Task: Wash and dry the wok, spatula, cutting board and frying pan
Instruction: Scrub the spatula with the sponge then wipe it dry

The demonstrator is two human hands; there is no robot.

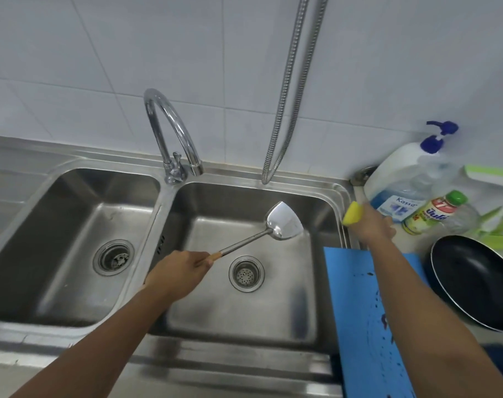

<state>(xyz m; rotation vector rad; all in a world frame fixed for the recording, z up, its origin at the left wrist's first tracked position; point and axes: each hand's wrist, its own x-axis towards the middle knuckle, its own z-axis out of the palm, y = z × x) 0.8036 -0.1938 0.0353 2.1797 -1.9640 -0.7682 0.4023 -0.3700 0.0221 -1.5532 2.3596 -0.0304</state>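
Steel spatula (pixel 244 242) over the right-hand sink basin (pixel 273 311), frame centre.
The left hand (pixel 178 271) grips its wooden handle; the right hand (pixel 370 225) clutches a yellow sponge (pixel 353 214), above the blue cutting board (pixel 353 297) and frying pan (pixel 474 280), lower right.

Single head view, looking steeply down, close over double sink (pixel 339 196)

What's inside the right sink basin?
Visible in the right basin: its drain strainer and bare steel floor. The spatula, gripped by the left hand, is held over it. The blue cutting board overhangs the right rim, hiding that front corner.
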